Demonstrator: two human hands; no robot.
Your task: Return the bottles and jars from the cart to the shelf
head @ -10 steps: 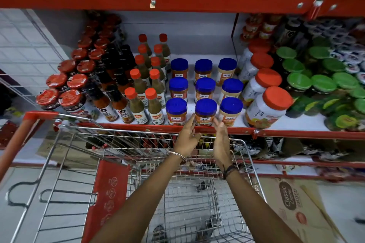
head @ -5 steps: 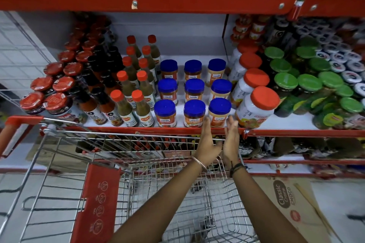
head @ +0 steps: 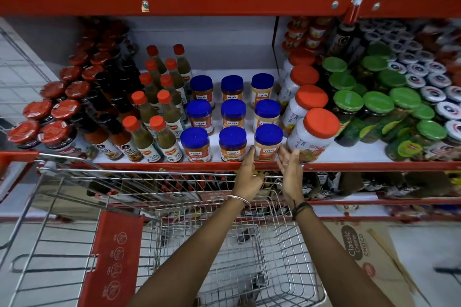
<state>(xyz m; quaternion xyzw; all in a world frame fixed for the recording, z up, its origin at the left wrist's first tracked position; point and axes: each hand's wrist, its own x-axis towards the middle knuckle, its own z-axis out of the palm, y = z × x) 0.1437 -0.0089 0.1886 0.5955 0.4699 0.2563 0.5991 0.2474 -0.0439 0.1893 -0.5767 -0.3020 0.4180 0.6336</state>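
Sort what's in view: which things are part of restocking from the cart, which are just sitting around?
In the job:
- left hand and right hand, open either side of the front right blue-lid jar
- blue-lid jars
- shelf
- cart

Just around:
- jam jars
- green-lid jars
- green sauce bottles
- cardboard box

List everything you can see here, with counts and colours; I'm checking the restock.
blue-lid jars: nine, blue lids, shelf centre, three rows of three
green sauce bottles: about ten, orange caps, left of the jars
dark sauce bottles: count unclear, further left
red-lid jars: many, shelf far left
jam jars: four, orange lids, right of centre
green-lid jars: many, shelf right
cart: one, silver wire, red flap, below the shelf
left hand: open, by the front right blue jar
right hand: open, other side
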